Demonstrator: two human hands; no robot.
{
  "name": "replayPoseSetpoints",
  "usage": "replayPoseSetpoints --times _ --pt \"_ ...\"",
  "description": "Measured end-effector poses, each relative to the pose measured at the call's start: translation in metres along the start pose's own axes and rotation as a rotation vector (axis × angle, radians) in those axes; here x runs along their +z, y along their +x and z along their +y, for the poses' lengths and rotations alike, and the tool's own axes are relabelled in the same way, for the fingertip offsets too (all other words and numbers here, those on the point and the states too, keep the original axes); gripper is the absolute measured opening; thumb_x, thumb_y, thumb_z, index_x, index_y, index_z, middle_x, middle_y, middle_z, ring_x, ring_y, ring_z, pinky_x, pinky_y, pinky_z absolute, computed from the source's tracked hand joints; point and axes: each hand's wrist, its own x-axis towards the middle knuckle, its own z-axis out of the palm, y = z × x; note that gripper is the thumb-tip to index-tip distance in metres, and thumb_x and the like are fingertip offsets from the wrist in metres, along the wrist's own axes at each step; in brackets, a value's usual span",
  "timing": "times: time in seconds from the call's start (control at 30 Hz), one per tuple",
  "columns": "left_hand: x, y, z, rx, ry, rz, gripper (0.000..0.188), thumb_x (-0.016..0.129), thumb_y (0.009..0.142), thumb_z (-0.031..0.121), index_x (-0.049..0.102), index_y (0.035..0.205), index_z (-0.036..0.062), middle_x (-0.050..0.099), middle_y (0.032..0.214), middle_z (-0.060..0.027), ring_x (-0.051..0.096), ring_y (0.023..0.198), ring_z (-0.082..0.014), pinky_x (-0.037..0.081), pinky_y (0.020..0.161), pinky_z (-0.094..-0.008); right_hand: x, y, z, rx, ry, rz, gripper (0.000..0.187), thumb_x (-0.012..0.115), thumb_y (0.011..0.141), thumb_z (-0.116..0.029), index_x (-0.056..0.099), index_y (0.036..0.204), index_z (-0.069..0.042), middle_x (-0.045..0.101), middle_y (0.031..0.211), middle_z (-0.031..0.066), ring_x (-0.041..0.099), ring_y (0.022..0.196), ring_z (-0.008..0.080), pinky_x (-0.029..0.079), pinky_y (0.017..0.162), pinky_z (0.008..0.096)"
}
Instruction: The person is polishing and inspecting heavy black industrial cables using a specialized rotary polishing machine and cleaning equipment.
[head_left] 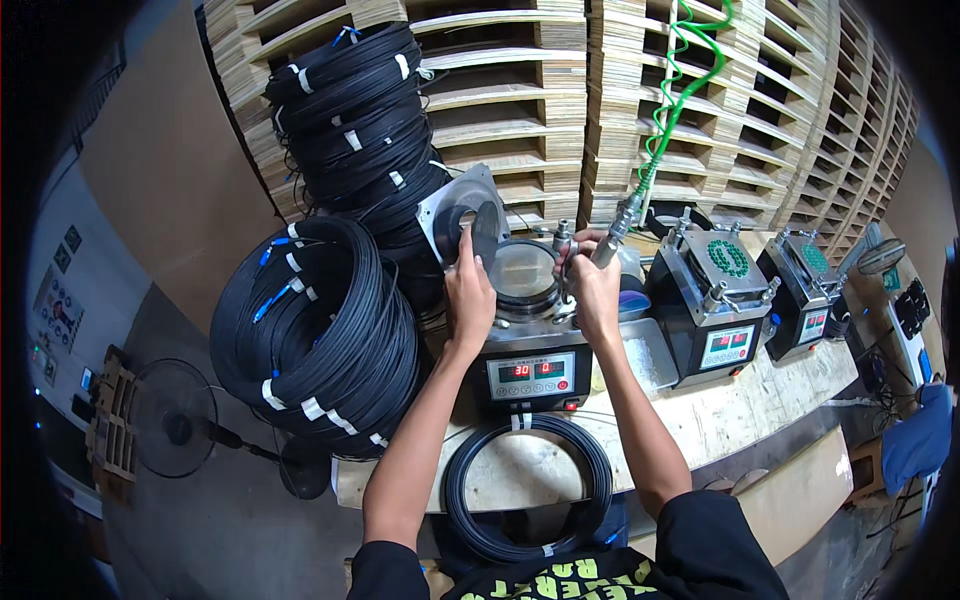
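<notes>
My left hand [469, 290] is raised with a thin dark round disc [486, 232] held upright between thumb and fingers. My right hand [597, 295] is closed around an air blow gun [622, 222], whose coiled green hose [690, 85] rises overhead. Between the hands is a benchtop machine with a round platen [525, 272] on top and a lit red display panel [531, 376] on its front. Behind my left hand a square metal plate [436, 212] with a round dark centre leans tilted. A coil of black cable [458, 480] lies over the table's front edge, below the machine.
Two similar machines [712, 300] [805, 290] stand to the right, green-dotted on top. Beside them is a shallow tray [650, 355]. Stacked cable coils [330, 330] rise at left, wooden pallets [510, 90] behind. A floor fan [175, 425] stands left; a person's blue sleeve [918, 430] shows right.
</notes>
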Motion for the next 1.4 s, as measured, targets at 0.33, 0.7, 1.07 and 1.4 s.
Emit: replayPoseSetpoints --times 0.33,0.7,1.07,1.4 --pt "0.001 -0.003 -0.004 -0.070 0.033 -0.059 0.048 0.050 0.095 -0.001 0.044 0.143 -0.0014 0.062 0.092 -0.0358 0.066 0.083 -0.0474 0.049 0.069 -0.0474 0.029 -0.009 -0.012 -0.189 0.374 -0.094 0.030 0.046 0.084 0.006 0.043 0.112 -0.006 0.055 0.093 0.0132 0.058 0.082 0.0214 0.053 0.077 0.0368" --pt "-0.023 -0.003 -0.003 0.335 0.310 -0.452 0.051 0.052 0.081 -0.008 0.066 0.127 0.0112 0.063 0.126 -0.0195 0.056 0.116 -0.0398 0.045 0.104 -0.0440 -0.035 -0.017 -0.021 0.105 0.151 -0.109 0.040 0.048 0.080 0.001 0.042 0.119 -0.002 0.059 0.097 0.0158 0.061 0.081 0.0194 0.056 0.075 0.0317" --pt "-0.023 -0.004 -0.010 0.115 0.198 -0.618 0.038 0.071 0.080 0.024 0.073 0.116 0.0123 0.061 0.131 -0.0164 0.052 0.122 -0.0414 0.036 0.111 -0.0496 -0.023 -0.021 -0.019 0.068 0.025 -0.009 0.029 0.047 0.084 0.004 0.046 0.113 -0.001 0.060 0.091 0.0112 0.060 0.074 0.0147 0.053 0.066 0.0286" --pt "-0.019 -0.005 -0.012 0.153 0.241 -0.581 0.036 0.072 0.081 0.024 0.073 0.116 0.0132 0.062 0.130 -0.0158 0.057 0.117 -0.0376 0.043 0.106 -0.0445 -0.015 -0.014 0.008 -0.121 -0.057 0.104 0.021 0.047 0.089 0.008 0.046 0.108 -0.001 0.058 0.089 0.0076 0.059 0.073 0.0118 0.051 0.066 0.0265"
